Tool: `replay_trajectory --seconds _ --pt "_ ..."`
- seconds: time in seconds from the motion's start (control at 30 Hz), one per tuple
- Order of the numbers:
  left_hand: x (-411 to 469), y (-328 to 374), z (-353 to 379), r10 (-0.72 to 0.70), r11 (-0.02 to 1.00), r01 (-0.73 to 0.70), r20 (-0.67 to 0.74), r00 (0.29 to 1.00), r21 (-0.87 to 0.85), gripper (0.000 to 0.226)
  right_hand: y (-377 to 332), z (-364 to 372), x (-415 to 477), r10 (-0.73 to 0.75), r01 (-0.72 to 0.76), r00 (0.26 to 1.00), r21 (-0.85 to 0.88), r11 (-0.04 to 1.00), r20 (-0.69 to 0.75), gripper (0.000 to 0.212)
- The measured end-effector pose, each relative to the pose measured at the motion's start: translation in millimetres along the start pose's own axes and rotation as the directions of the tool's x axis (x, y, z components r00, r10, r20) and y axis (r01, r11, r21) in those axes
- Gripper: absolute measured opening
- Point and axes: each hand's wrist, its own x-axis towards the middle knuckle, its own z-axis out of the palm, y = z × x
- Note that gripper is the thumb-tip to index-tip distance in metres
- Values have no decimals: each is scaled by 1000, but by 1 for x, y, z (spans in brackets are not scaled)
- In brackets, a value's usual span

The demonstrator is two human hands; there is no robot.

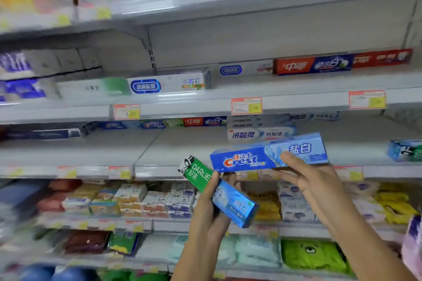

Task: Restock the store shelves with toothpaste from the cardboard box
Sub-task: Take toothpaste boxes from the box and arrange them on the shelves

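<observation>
Right hand (312, 181) fingers (288, 159) pinch Crest box (251, 158), level; left hand (209, 219) fingers grip Darlie box (233, 203), slanting down-right

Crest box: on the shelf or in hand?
In hand. The right hand holds the Crest box roughly level, thumb on its front, fingers underneath.

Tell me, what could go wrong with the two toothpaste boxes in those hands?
The right hand pinches the Crest box off-centre, so its longer free end might dip and slip out. The Darlie box in the left hand tilts close under it; they could bump. Pushing the Crest box in may knock the stacked boxes behind.
</observation>
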Motion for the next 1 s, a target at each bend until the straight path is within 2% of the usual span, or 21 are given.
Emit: replay_trajectory --seconds 0.1,0.2,0.27,0.33,0.4,0.47,0.53,0.6,0.67,0.7,0.8,0.87,0.93,1.0 --pt "-5 38 -21 66 996 -67 -12 998 -54 59 9 30 6 -8 9 999 -14 1000 48 66" --pt "-6 80 -50 118 990 -121 -48 992 -72 62 28 64 16 16 -12 993 -35 999 121 85" --pt "-8 111 -71 167 982 -172 -71 983 -72 62 44 91 22 57 -29 982 -154 988 180 88" --pt "-13 145 -89 191 979 -197 -101 976 -57 61 61 119 28 112 -32 965 -316 948 239 79" --pt "-18 180 -107 198 979 -203 -140 970 -28 46 78 152 36 175 -34 950 -470 882 260 65" --pt "-18 214 -118 200 980 -200 -194 960 20 19 95 184 47 223 -39 936 -550 834 272 47" --pt "-11 246 -125 192 981 -189 -227 955 37 4 111 216 60 242 -31 934 -616 787 263 41" --pt "2 279 -130 162 987 -155 -239 957 50 13 125 245 80 262 -40 937 -675 737 230 48" --pt "14 314 -133 146 989 -135 -258 955 60 14 140 271 105 263 -39 942 -709 704 209 76" --pt "19 332 -134 150 988 -138 -266 952 63 12 148 282 118 255 -39 945 -703 710 206 82" --pt "41 385 -145 193 979 -164 -280 940 124 10 176 317 158 221 -50 961 -680 731 167 60" --pt "57 419 -154 205 965 -147 -273 940 218 10 196 344 184 207 -46 969 -730 682 132 56" --pt "71 444 -165 187 949 -105 -264 946 297 8 214 372 207 209 5 963 -786 618 169 52" --pt "83 462 -175 165 930 -62 -260 951 363 5 231 394 225 246 29 950 -841 541 191 58"
